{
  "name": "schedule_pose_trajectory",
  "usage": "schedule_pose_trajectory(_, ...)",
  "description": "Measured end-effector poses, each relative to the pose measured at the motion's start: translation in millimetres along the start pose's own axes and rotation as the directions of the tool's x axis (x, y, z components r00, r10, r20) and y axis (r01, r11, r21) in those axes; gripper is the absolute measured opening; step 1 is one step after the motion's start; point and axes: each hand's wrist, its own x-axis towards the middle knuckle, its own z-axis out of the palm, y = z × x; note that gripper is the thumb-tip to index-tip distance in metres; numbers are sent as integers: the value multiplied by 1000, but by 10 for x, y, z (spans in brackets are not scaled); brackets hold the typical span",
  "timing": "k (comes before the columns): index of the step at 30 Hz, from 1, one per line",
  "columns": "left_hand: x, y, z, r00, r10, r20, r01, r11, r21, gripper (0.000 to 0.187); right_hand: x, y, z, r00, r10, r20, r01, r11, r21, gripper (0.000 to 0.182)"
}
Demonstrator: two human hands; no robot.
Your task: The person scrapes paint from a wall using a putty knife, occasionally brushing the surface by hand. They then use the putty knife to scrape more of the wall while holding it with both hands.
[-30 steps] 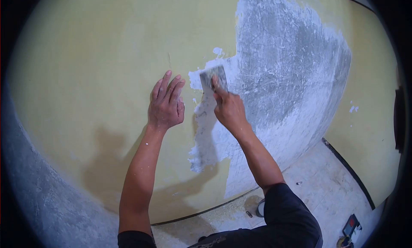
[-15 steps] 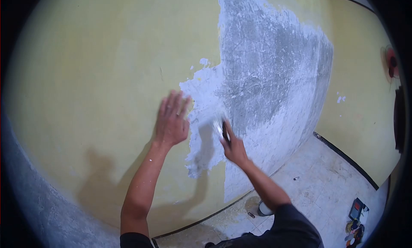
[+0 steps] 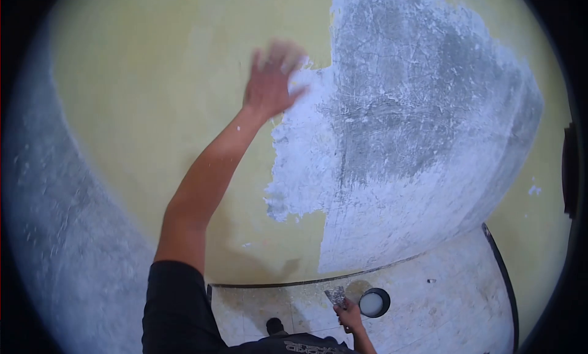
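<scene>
My left hand (image 3: 269, 83) is raised with its fingers spread, somewhat blurred, at the upper left edge of the white scraped patch (image 3: 306, 152). It holds nothing. Low in the view, my right hand (image 3: 350, 317) is closed round a scraper (image 3: 335, 296), its flat blade pointing up and stained. Just right of that hand, a dark bucket (image 3: 385, 302) with pale liquid inside stands on the floor. Yellow paint (image 3: 159, 66) covers the wall left of the patch, and bare grey plaster (image 3: 398, 78) shows to its right.
A dark skirting strip (image 3: 294, 284) runs along the foot of the wall. The pale tiled floor (image 3: 447, 293) carries smudges and a small scrap (image 3: 431, 281). Another grey wall surface (image 3: 67, 231) lies at the far left. My foot (image 3: 275, 325) shows below.
My right hand has dropped from the scraped patch with the scraper, down beside the bucket. My left hand has moved up and right along the patch edge. The view has tilted and shifted.
</scene>
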Motion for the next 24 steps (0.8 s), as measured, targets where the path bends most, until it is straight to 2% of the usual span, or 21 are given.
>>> schedule_pose_trajectory(1,74,27,-75,918,-373,-137,391,910,140,67,25,-24,-83,999,-9,31,9,1000,-16,30)
schedule_pose_trajectory(2,11,48,-75,918,-376,-128,394,903,172,67,33,-58,-131,995,-13,101,5,997,81,27)
schedule_pose_trajectory(3,-105,67,20,998,-64,-4,64,993,95,66,32,-57,-167,985,-19,169,-12,984,179,25)
schedule_pose_trajectory(4,-233,69,128,962,259,90,-258,966,-22,65,67,-38,-220,980,-26,198,-9,985,171,25)
schedule_pose_trajectory(5,-439,134,246,927,362,96,-346,926,-150,65,94,-9,-264,974,-33,222,-14,978,207,23)
schedule_pose_trajectory(6,-594,239,194,928,353,122,-337,932,-133,65,118,15,-297,968,-40,246,-22,970,243,21)
schedule_pose_trajectory(7,-761,378,117,986,63,154,-56,997,-53,68,147,24,-333,961,-42,275,-24,972,234,21)
schedule_pose_trajectory(8,-955,552,58,961,-230,155,227,973,33,71,173,25,-371,958,-45,283,-23,972,232,20)
schedule_pose_trajectory(9,-1224,784,115,820,-543,178,563,822,-88,77,189,21,-394,957,-46,286,-22,972,232,19)
schedule_pose_trajectory(10,-1520,1015,168,583,-779,232,812,548,-200,83,194,-6,-408,954,-48,297,-23,973,231,19)
schedule_pose_trajectory(12,-2102,1391,9,548,-669,502,831,505,-234,94,210,-164,-483,945,16,327,-105,961,257,12)
schedule_pose_trajectory(14,-2556,1675,-156,684,-466,561,713,593,-375,93,177,-398,-492,959,20,282,-107,948,298,12)
schedule_pose_trajectory(16,-2770,1773,-237,724,-317,612,687,398,-607,88,210,-581,-456,975,-104,194,44,956,291,17)
schedule_pose_trajectory(17,-2813,1829,-253,725,-318,611,688,380,-619,88,225,-692,-413,979,-98,180,45,960,277,17)
schedule_pose_trajectory(18,-2771,1879,-385,599,-228,768,796,62,-602,81,249,-828,-333,982,-168,91,137,951,277,20)
schedule_pose_trajectory(19,-2749,1910,-468,481,-70,874,842,-242,-483,75,298,-985,-243,971,-239,1,229,935,272,22)
schedule_pose_trajectory(20,-2782,1988,-482,484,-56,873,840,-251,-482,75,359,-1153,-149,954,-296,-43,298,926,234,23)
schedule_pose_trajectory(21,-2802,2112,-490,452,-91,887,805,-387,-450,69,423,-1336,-47,933,-350,-88,361,912,195,23)
schedule_pose_trajectory(22,-2799,2227,-483,414,-118,903,750,-518,-411,64,484,-1544,38,923,-376,-88,386,890,242,35)
schedule_pose_trajectory(23,-2719,2278,-532,466,-180,866,675,-561,-480,50,476,-1832,155,919,-378,-114,395,877,274,31)
schedule_pose_trajectory(24,-2684,2263,-490,472,-156,868,672,-573,-469,50,504,-2070,256,882,-445,-154,471,827,306,29)
